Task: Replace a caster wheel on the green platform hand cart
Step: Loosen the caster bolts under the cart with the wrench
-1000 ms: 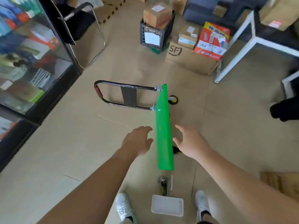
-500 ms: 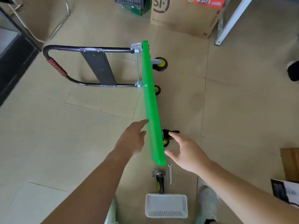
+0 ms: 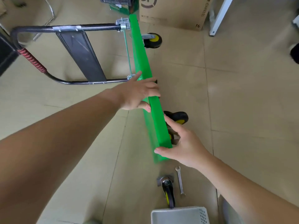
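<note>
The green platform cart (image 3: 142,57) stands on its long edge on the floor, with its black handle (image 3: 48,28) lying to the left. My left hand (image 3: 137,94) grips the platform's upper edge near the middle, fingers over it. My right hand (image 3: 182,143) holds the near corner, thumb on the near end face, fingers on the underside next to a mounted caster (image 3: 178,118). Another black and yellow caster (image 3: 152,40) shows at the far end. A loose caster wheel (image 3: 167,189) and a small wrench (image 3: 179,180) lie on the floor near my feet.
A white plastic basket (image 3: 179,215) sits at the bottom edge by the loose caster. A cardboard box (image 3: 171,12) and a black crate (image 3: 118,0) stand beyond the cart. A white table leg (image 3: 218,16) is at the upper right, a chair leg (image 3: 48,18) upper left.
Both hands have come from hovering beside the platform to holding it: the left now grips the top edge, the right the near corner. The camera has moved closer and lower.
</note>
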`<state>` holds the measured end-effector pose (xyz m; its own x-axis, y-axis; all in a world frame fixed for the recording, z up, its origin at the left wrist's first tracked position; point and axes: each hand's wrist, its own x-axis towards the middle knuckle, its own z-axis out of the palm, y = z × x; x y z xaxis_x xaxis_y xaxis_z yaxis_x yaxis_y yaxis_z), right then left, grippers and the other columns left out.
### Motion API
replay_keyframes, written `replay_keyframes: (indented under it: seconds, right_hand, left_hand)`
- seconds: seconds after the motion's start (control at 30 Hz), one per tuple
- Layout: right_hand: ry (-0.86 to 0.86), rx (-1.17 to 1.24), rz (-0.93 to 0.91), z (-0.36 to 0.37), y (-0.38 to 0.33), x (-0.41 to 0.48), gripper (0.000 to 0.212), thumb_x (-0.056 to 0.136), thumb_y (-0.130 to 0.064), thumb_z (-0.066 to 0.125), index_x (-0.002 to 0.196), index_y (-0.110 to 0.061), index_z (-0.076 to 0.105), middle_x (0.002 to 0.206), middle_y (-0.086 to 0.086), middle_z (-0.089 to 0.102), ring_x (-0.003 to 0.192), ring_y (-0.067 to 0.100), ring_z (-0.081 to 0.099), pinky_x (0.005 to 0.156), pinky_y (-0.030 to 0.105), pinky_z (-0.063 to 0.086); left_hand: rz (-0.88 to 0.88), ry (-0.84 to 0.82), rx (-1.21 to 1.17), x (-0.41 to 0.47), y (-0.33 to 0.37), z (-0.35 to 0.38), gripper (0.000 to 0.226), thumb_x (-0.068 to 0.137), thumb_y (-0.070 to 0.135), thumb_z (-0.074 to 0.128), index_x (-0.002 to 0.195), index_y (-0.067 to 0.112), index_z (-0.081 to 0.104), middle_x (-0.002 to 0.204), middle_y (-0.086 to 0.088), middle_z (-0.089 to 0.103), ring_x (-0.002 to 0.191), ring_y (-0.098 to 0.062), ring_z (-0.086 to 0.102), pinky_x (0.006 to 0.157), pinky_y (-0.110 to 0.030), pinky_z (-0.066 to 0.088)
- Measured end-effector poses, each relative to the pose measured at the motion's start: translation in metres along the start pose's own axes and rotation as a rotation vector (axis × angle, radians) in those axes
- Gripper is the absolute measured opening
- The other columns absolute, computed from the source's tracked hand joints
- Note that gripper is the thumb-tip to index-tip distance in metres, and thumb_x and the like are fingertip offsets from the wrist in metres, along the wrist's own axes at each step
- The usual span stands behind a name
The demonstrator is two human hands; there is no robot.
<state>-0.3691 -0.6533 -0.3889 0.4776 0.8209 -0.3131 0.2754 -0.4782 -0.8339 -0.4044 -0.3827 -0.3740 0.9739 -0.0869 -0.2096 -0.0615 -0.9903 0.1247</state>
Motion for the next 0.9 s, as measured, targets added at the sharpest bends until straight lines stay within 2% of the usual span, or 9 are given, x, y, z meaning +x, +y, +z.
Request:
replay_keyframes:
  seconds: [0.07, 0.17, 0.23, 0.3, 0.4, 0.53, 0.67, 0.77, 0.9]
  right_hand:
    - [-0.016, 0.053, -0.019, 0.009, 0.002, 0.004, 0.105, 0.058, -0.038, 0.092, 0.144, -0.061, 0.035, 0.142, -0.028, 0.051, 0.130, 0.002, 0.054, 0.105, 0.039, 0.050]
    - [0.012, 0.038, -0.065, 0.020, 0.001, 0.006, 0.099, 0.062, -0.025, 0.087, 0.138, -0.065, 0.039, 0.132, -0.022, 0.061, 0.118, 0.004, 0.062, 0.096, 0.039, 0.057]
    - [0.043, 0.048, -0.063, 0.023, 0.001, 0.004, 0.096, 0.063, -0.020, 0.083, 0.141, -0.058, 0.041, 0.124, -0.016, 0.066, 0.110, 0.011, 0.066, 0.092, 0.044, 0.059]
    - [0.046, 0.050, -0.072, 0.023, 0.002, 0.002, 0.094, 0.065, -0.015, 0.081, 0.142, -0.053, 0.043, 0.121, -0.014, 0.068, 0.107, 0.018, 0.065, 0.091, 0.047, 0.059]
    - [0.016, 0.046, -0.078, 0.029, 0.002, -0.001, 0.094, 0.067, -0.013, 0.084, 0.145, -0.049, 0.043, 0.123, -0.016, 0.066, 0.112, 0.011, 0.063, 0.093, 0.040, 0.058]
    - [-0.035, 0.065, -0.066, 0.047, -0.002, -0.009, 0.101, 0.064, -0.026, 0.087, 0.149, -0.048, 0.037, 0.136, -0.020, 0.059, 0.123, 0.005, 0.057, 0.095, 0.030, 0.056]
    - [-0.080, 0.099, -0.073, 0.071, -0.010, -0.020, 0.100, 0.066, -0.021, 0.086, 0.150, -0.046, 0.037, 0.129, -0.014, 0.064, 0.107, 0.017, 0.068, 0.089, 0.035, 0.060]
    - [-0.087, 0.106, -0.092, 0.093, -0.022, -0.028, 0.102, 0.068, -0.019, 0.087, 0.152, -0.042, 0.034, 0.128, -0.019, 0.063, 0.110, 0.006, 0.065, 0.089, 0.023, 0.056]
    - [-0.117, 0.115, -0.120, 0.129, -0.041, -0.050, 0.102, 0.069, -0.022, 0.087, 0.153, -0.042, 0.034, 0.132, -0.028, 0.059, 0.121, -0.005, 0.055, 0.094, 0.014, 0.047]
  left_hand:
    - [0.055, 0.039, 0.025, -0.006, -0.007, 0.003, 0.060, 0.090, 0.047, 0.065, 0.144, 0.027, 0.048, 0.151, 0.004, 0.044, 0.154, -0.020, 0.016, 0.123, -0.061, 0.007]
    - [0.135, 0.066, -0.001, -0.010, -0.010, -0.002, 0.057, 0.089, 0.044, 0.068, 0.138, 0.017, 0.055, 0.136, -0.004, 0.055, 0.140, -0.029, 0.036, 0.116, -0.051, 0.028]
    - [0.129, 0.048, -0.017, -0.009, -0.008, -0.007, 0.058, 0.090, 0.040, 0.069, 0.140, 0.015, 0.056, 0.136, -0.005, 0.055, 0.139, -0.029, 0.036, 0.116, -0.045, 0.029]
    - [0.120, 0.051, -0.012, -0.010, -0.007, -0.006, 0.059, 0.091, 0.041, 0.069, 0.142, 0.017, 0.054, 0.140, -0.003, 0.053, 0.142, -0.026, 0.033, 0.117, -0.045, 0.028]
    - [0.131, 0.084, 0.003, -0.021, -0.007, 0.000, 0.058, 0.090, 0.043, 0.069, 0.140, 0.018, 0.055, 0.137, -0.002, 0.055, 0.139, -0.025, 0.035, 0.116, -0.046, 0.032]
    - [0.121, 0.073, -0.007, -0.048, -0.004, 0.001, 0.056, 0.089, 0.043, 0.070, 0.137, 0.018, 0.057, 0.134, -0.001, 0.057, 0.138, -0.025, 0.036, 0.115, -0.047, 0.032]
    - [0.072, 0.046, -0.020, -0.081, -0.001, 0.005, 0.056, 0.089, 0.041, 0.072, 0.138, 0.018, 0.057, 0.136, -0.001, 0.056, 0.139, -0.025, 0.034, 0.116, -0.046, 0.031]
    - [0.022, 0.024, -0.046, -0.109, 0.000, 0.012, 0.056, 0.091, 0.036, 0.071, 0.141, 0.016, 0.055, 0.143, -0.004, 0.052, 0.144, -0.024, 0.029, 0.119, -0.038, 0.024]
    - [-0.029, -0.018, -0.064, -0.157, 0.002, 0.019, 0.055, 0.091, 0.033, 0.071, 0.141, 0.016, 0.054, 0.141, -0.005, 0.051, 0.144, -0.025, 0.030, 0.118, -0.047, 0.028]
